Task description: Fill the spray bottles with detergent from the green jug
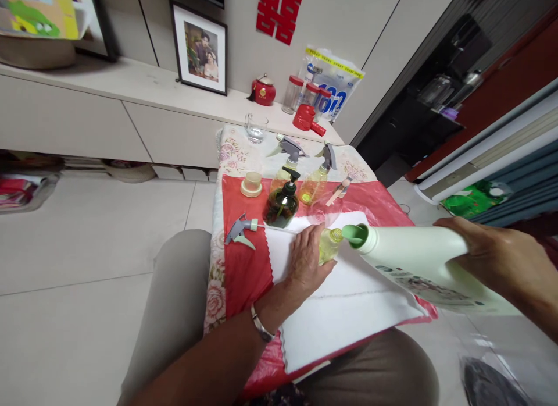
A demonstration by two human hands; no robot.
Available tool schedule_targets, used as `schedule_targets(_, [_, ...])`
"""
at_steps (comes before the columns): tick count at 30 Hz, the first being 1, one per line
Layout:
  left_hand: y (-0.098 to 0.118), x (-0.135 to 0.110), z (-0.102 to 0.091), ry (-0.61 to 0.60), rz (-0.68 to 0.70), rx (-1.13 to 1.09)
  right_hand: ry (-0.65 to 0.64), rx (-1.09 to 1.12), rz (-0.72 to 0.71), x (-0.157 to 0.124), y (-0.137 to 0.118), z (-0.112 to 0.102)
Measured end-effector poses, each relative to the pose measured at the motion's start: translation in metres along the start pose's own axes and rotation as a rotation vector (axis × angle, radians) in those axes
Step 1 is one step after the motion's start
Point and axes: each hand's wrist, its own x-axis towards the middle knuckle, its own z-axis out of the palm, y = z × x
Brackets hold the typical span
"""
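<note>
My left hand (307, 252) is wrapped round a small yellow see-through bottle (329, 245), which stands open at the neck on a white cloth (344, 313). In my right hand (492, 255) is a large pale green jug (414, 249) by its handle, tipped on its side. Its green spout (355, 234) is right beside the bottle's mouth; whether liquid is flowing I cannot tell. A grey spray head (242, 228) with a thin tube lies left of my left hand. The jug's cream-coloured cap (251, 185) sits farther back on the red sheet.
Behind the hands stand a dark pump bottle (281, 207), two yellow spray bottles (314, 185) (285, 170) and a pink clear bottle (326, 208). A glass cup (256, 128) is at the table's back edge. Red-lidded jars (292, 95) line the cabinet.
</note>
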Motion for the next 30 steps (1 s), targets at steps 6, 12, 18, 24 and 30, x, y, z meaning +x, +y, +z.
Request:
schedule_targets(6, [-0.003, 0.001, 0.003, 0.066, 0.021, -0.028, 0.131, 0.375, 0.18, -0.001, 0.01, 0.013])
schedule_targets(12, [-0.006, 0.002, 0.005, 0.112, 0.022, -0.013, 0.399, 0.707, 0.365, -0.004, 0.015, 0.03])
schedule_targets(18, [-0.007, 0.002, 0.005, 0.087, 0.041, 0.027, 0.521, 0.923, 0.552, -0.002, 0.006, 0.069])
schedule_targets(24, [-0.01, 0.002, 0.007, 0.104, 0.046, 0.034, 0.432, 1.098, 0.63, -0.004, -0.01, 0.117])
schedule_targets(30, [-0.013, 0.003, 0.004, 0.061, 0.049, -0.046, 0.421, 1.144, 0.648, -0.006, -0.025, 0.157])
